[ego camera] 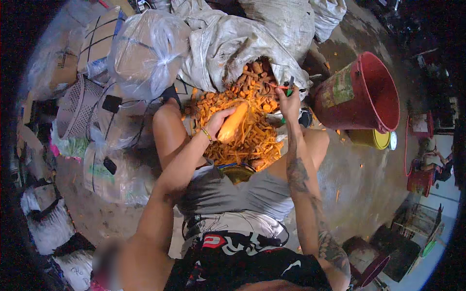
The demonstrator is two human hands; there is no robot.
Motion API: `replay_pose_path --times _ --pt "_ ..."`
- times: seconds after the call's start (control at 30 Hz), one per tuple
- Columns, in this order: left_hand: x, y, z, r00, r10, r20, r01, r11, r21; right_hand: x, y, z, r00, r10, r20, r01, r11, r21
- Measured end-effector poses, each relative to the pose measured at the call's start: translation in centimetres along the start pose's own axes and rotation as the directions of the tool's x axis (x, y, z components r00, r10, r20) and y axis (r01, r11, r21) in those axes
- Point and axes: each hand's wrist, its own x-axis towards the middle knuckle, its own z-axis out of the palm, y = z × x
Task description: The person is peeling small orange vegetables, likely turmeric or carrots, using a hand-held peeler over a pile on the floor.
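My left hand point(217, 122) is wrapped around the side of a thick, peeled orange carrot point(236, 118), held at a slant above the heap. In my right hand point(290, 105) is a small hand tool point(289, 91) with green and orange parts and a dark tip; its exact kind is hard to make out. The tool is apart from the carrot, to its upper right. Below both hands, between my legs, spreads a heap of orange peelings and cut pieces point(255, 140). Beyond it, a white woven sack point(240, 40) lies with its mouth open, and brownish unpeeled carrots point(257, 68) show inside.
A tall red bucket point(338, 98) stands at my right, with a yellow container point(369, 139) beside it. Cartons in clear plastic point(145, 54) and a perforated basket point(78, 105) crowd the left. Cables with black adapters point(111, 104) hang there. A person point(438, 160) is at far right.
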Motion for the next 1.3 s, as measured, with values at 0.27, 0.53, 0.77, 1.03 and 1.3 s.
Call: replay_pose_path --times 0.27,0.53,0.77,1.03,1.3 --pt "-1.3 -0.2 1.5 0.982 -0.023 -0.189 0.006 0.996 -0.092 -3.6 -4.1 2.1 0.942 -0.242 0.232 0.285 0.943 -0.173" --pt "-1.7 -0.6 1.6 0.975 0.095 -0.203 -0.102 0.994 -0.027 -6.5 -5.5 3.6 0.8 -0.341 0.494 0.451 0.884 -0.12" --pt "-2.1 0.7 -3.2 0.994 0.088 0.072 -0.079 0.99 -0.113 -4.7 -5.2 3.0 0.955 -0.177 0.239 0.189 0.982 -0.026" --pt "-1.8 0.6 -1.3 0.986 0.045 -0.161 -0.04 0.998 0.038 -3.5 -7.3 1.4 0.987 0.006 0.163 -0.031 0.988 0.151" --pt "-2.0 0.1 0.0 0.965 0.122 -0.232 -0.099 0.989 0.107 -3.2 -5.5 2.1 0.997 0.015 0.081 -0.011 0.999 -0.052"
